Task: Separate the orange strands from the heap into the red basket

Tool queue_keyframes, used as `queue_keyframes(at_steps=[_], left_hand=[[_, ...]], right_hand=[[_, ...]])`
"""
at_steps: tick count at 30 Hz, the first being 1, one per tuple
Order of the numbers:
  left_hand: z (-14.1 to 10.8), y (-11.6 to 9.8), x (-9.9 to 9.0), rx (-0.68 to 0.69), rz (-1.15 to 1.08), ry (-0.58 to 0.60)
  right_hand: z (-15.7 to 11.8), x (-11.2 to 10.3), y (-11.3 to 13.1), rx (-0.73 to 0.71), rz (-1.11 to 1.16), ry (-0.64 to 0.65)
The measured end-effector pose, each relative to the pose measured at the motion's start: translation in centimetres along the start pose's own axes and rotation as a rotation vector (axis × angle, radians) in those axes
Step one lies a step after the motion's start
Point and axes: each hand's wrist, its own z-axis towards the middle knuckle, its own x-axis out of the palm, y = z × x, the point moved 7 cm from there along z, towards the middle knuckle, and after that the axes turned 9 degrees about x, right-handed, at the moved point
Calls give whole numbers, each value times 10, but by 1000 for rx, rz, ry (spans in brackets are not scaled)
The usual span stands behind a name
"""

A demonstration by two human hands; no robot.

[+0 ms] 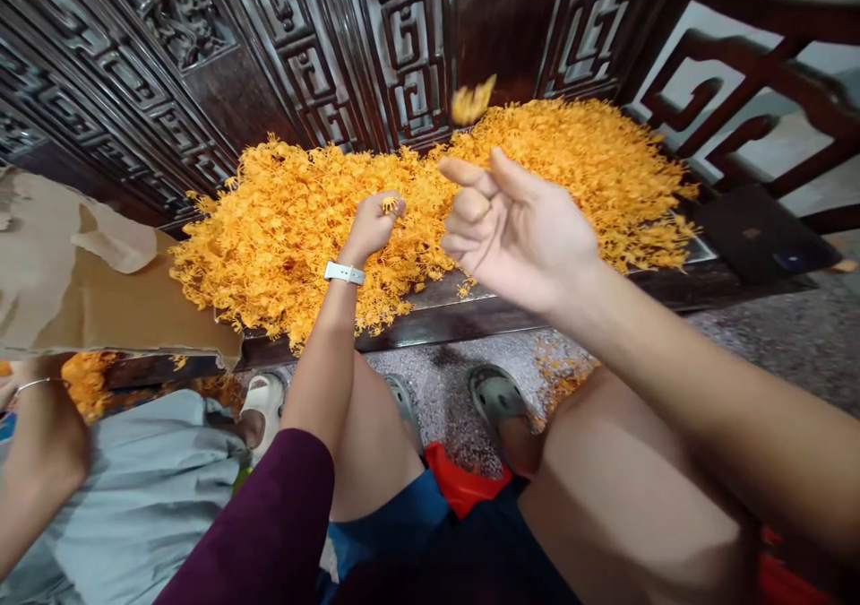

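A large heap of small orange plastic flower pieces (288,220) lies along a dark wooden bench. Over its middle, my left hand (373,224) is closed in a pinch, with a small orange flower piece (390,204) showing between thumb and fingers. To the right, my right hand (517,229) is raised palm up. Its thumb and index finger are apart, the other fingers loosely curled, and I see nothing held in it. Just above its fingertips a blurred yellow-orange piece (474,101) hangs in the air, touching neither hand.
Carved dark wood (322,58) backs the bench. A torn cardboard sheet (127,291) covers its left end; a dark flat device (759,233) rests at the right. Another person's arm (40,444) is at lower left. Orange bits (561,376) lie on the speckled floor near my sandals.
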Motion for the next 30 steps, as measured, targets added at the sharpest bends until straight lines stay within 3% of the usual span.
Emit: queue_keyframes(at_steps=[2, 5, 8, 10, 12, 14, 16, 18, 19, 20, 22, 24, 26, 28, 30], left_hand=[[-3, -14, 3, 106, 81, 47], [-8, -27, 17, 182, 144, 168], [-13, -34, 34, 209, 121, 293], [-15, -37, 44, 227, 80, 367], [-15, -35, 48, 237, 46, 402], [-11, -30, 43, 237, 34, 358], [-5, -20, 31, 226, 77, 246], [0, -11, 21, 210, 125, 158], [1, -8, 18, 205, 132, 143], [1, -6, 18, 203, 122, 147], [-1, -9, 22, 210, 75, 178], [-5, -17, 29, 220, 44, 206], [-9, -28, 36, 233, 29, 241], [-13, -37, 41, 249, 32, 274], [-14, -41, 43, 257, 14, 289]], right_hand=[[18, -34, 0, -2, -47, -200], [39, -71, -2, -44, -349, -331], [50, -94, -1, -146, -707, -354], [54, -95, -3, -187, -916, -266], [52, -86, -7, -205, -1038, -163], [42, -62, -12, -210, -1052, -41], [23, -21, -22, -191, -966, 209], [-3, 25, -35, -113, -860, 584], [-13, 39, -39, -83, -860, 687], [-16, 45, -39, -88, -886, 702], [-4, 32, -27, -194, -1017, 476], [17, -5, -3, -338, -1138, 91], [36, -44, 13, -389, -1234, -165], [49, -66, 16, -354, -1347, -228], [52, -64, 10, -298, -1446, -180]])
